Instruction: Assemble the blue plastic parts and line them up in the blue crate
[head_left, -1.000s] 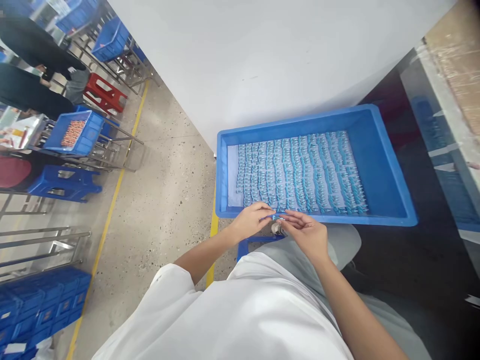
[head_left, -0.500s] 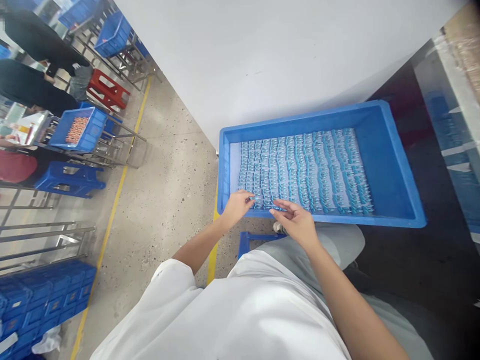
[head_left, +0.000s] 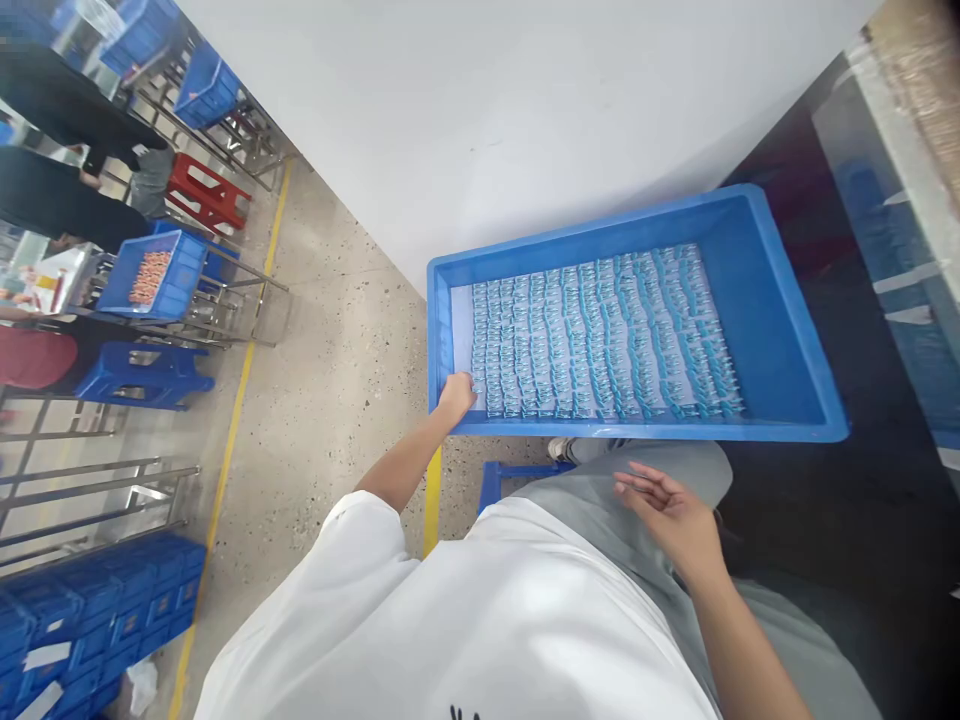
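A blue plastic crate (head_left: 780, 300) lies before me, its floor partly covered by a pale sheet (head_left: 462, 330). Many small light-blue pieces (head_left: 577, 340), of a kind I cannot make out, stand on the sheet in wavy rows. At the crate's near left corner is my left hand (head_left: 456, 392), its fingers curled down beside the leftmost row; what they hold, if anything, is hidden. My right hand (head_left: 671, 512) hovers outside the near wall, above my grey-trousered leg, with thumb and loosely bent fingers apart and nothing visible in them.
A white panel (head_left: 525, 120) rises behind the crate. Below its near side shows a blue stool (head_left: 491, 485). Co-workers sit at left by a crate of orange pieces (head_left: 150, 277), a red stool (head_left: 206, 190) and a blue stool (head_left: 142, 375). Stacked blue crates (head_left: 97, 610) stand lower left.
My right hand has left the rows and drawn back towards me, to the right, outside the crate. My left hand has shifted left to the crate's near left corner.
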